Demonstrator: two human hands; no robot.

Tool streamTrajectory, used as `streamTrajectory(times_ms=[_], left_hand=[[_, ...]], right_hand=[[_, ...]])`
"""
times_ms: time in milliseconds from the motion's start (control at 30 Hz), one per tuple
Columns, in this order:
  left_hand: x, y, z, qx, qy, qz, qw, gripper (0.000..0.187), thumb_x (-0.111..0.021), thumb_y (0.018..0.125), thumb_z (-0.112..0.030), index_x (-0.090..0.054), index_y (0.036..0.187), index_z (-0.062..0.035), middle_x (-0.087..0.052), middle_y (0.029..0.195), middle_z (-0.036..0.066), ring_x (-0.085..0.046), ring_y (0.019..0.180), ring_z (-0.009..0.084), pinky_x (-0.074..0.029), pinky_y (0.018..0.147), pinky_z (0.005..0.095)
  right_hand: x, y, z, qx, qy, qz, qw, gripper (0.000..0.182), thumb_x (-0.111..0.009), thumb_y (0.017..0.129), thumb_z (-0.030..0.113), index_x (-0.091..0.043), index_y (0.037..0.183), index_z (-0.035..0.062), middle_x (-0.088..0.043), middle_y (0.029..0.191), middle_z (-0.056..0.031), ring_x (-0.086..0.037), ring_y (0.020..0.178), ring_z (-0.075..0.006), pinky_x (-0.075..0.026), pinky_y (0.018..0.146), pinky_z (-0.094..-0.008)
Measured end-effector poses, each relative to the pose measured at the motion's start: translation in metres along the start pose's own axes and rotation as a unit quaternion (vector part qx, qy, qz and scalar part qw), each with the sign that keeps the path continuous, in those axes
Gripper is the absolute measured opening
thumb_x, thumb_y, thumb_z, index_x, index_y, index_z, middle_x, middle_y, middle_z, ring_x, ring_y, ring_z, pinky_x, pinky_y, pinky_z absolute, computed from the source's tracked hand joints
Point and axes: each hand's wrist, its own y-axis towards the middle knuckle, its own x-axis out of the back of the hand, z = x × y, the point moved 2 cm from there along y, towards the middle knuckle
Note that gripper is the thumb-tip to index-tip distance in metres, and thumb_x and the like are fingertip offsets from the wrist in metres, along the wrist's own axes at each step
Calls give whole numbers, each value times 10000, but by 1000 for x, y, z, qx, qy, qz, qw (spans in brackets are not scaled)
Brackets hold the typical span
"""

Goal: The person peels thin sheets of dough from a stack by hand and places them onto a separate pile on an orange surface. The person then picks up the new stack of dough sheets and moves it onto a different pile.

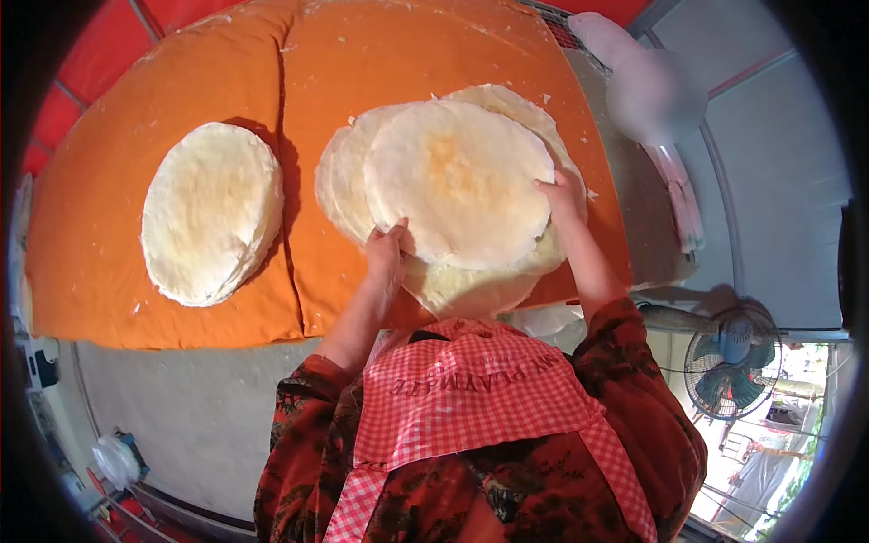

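A large round flatbread (462, 181), pale with a browned patch in its middle, lies over several other flatbreads (348, 172) that fan out beneath it. My left hand (387, 249) pinches its lower left edge, thumb on top and fingers underneath. On the right edge, my right hand (561, 199) grips the same flatbread, its fingers partly hidden below. To the left, a neat stack of flatbreads (208, 213) rests on the orange cloth (308, 54), apart from both hands.
A person in pink (611, 45) is beyond the table at the upper right. A standing fan (735, 353) is at my right. Crumbs dot the cloth, and a clear plastic bag (118, 460) sits at lower left.
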Motion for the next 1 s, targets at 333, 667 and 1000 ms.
streamTrajectory(times_ms=[333, 667, 1000], left_hand=[[-9, -28, -21, 106, -210, 65, 970, 410, -449, 933, -466, -505, 1156, -125, -571, 1081, 80, -550, 948, 203, -476, 737, 345], [11, -6, 2, 111, -199, 106, 968, 341, -455, 935, -450, -523, 1061, -141, -601, 937, 67, -592, 841, 200, -486, 727, 344], [10, -8, -2, 118, -210, 105, 965, 373, -385, 954, -470, -482, 1108, -145, -594, 978, 72, -592, 860, 209, -502, 756, 377]], right_hand=[[-154, -110, 80, 376, -327, 186, 847, 344, -699, 742, 216, -567, 1028, 79, -542, 1049, -116, -528, 1009, -306, -436, 878, -411], [-207, -128, 88, 389, -303, 191, 848, 282, -665, 739, 164, -603, 988, 47, -556, 995, -111, -549, 968, -289, -463, 823, -389], [-232, -129, 85, 381, -427, 195, 796, 106, -629, 751, 96, -627, 853, 67, -538, 875, -98, -567, 885, -283, -474, 735, -378]])
